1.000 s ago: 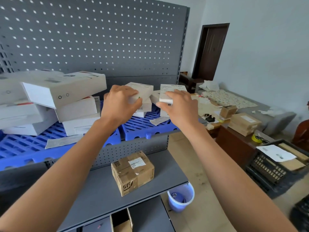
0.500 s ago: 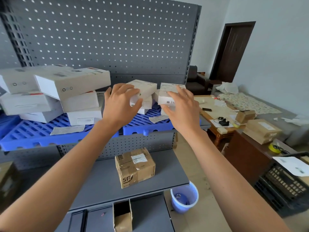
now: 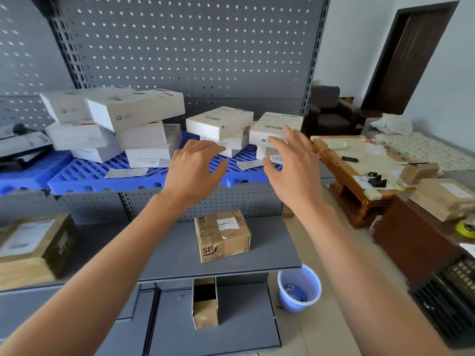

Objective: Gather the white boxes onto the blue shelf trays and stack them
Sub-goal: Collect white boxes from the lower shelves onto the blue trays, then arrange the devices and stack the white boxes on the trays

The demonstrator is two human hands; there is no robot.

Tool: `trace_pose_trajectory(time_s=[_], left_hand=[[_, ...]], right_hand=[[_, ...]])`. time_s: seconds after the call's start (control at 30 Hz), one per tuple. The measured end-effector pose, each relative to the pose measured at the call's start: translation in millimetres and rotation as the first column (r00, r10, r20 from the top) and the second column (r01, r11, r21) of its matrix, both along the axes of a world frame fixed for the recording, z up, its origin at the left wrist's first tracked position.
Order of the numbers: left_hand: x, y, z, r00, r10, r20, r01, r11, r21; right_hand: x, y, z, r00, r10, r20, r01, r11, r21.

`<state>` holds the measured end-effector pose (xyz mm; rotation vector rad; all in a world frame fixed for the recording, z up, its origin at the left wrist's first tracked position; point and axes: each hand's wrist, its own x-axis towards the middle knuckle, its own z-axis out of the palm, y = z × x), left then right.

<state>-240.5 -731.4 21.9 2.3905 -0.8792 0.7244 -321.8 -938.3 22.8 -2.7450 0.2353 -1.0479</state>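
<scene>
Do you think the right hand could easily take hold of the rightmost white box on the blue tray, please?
Probably yes: the right hand hovers open just before the rightmost white box on the blue tray, with nothing between them.

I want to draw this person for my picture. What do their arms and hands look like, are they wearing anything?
Both arms are bare right up to the picture's edge: no sleeves show. The left hand and right hand wear no gloves, and no rings, watch or bracelets are visible on the fingers or wrists. Each hand shows its back, with short nails.
</scene>
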Motion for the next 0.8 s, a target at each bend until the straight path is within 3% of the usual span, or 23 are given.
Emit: trace_pose_trajectory(time_s=[0.23, 0.43, 0.8], left_hand=[[-23, 28, -9, 0.997, 0.05, -0.064, -0.048, 0.998, 0.026], [-37, 70, -5, 0.993, 0.075, -0.086, -0.075, 0.997, 0.0], [-58, 250, -12, 0.953, 0.242, -0.183, -0.239, 0.97, 0.037]], right_hand=[[-10, 18, 1, 0.999, 0.037, 0.017, -0.037, 0.999, 0.022], [-17, 66, -2, 0.989, 0.134, -0.064, -0.131, 0.99, 0.053], [-8, 241, -13, 0.934, 0.312, -0.176, -0.296, 0.949, 0.114]])
